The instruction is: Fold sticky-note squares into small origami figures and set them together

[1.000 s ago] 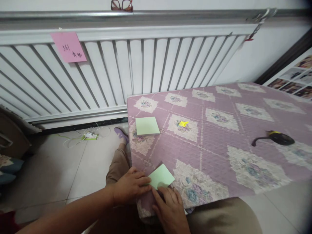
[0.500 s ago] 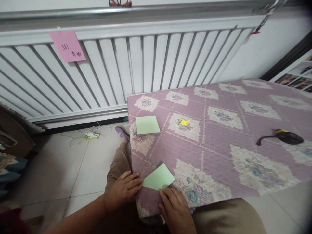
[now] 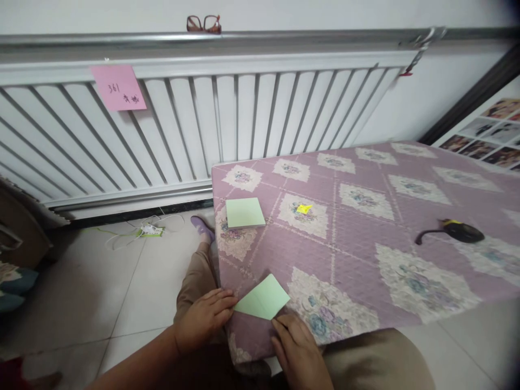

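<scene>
Trouser legs (image 3: 379, 360) in brown cloth occupy the near margin, partly beneath the table (image 3: 303, 246), which bears a mauve cover with pale floral diamonds. The right hand (image 3: 299, 346) lies at the near edge, its fingers and thumb drawn close together at the lower corner of a pale green, kite-shaped paper sheet (image 3: 265, 299); whether they pinch the corner or merely press it cannot be told. The left hand (image 3: 206, 317) has its fingers extended side by side, with the tips at the sheet's pointed left end; its thumb is hidden, so its grip cannot be determined. The sheet lies on the cover near the table's near left corner, between the two hands. Beyond it rests a square green pad (image 3: 245, 213), close to the left edge. A small yellow piece (image 3: 304, 208) lies to the right of the pad, and a black object with a yellow part and a thin curved arm (image 3: 463, 231) lies well apart, farther right. On the tiled floor, left of the table, are a purple shoe (image 3: 203, 228) and a power strip (image 3: 151, 231) with white cables. Behind stands a white radiator (image 3: 246, 108) bearing a pink note (image 3: 119, 88) marked "361"; above, eyeglasses (image 3: 203, 24) rest at a metal pipe (image 3: 122, 41).
</scene>
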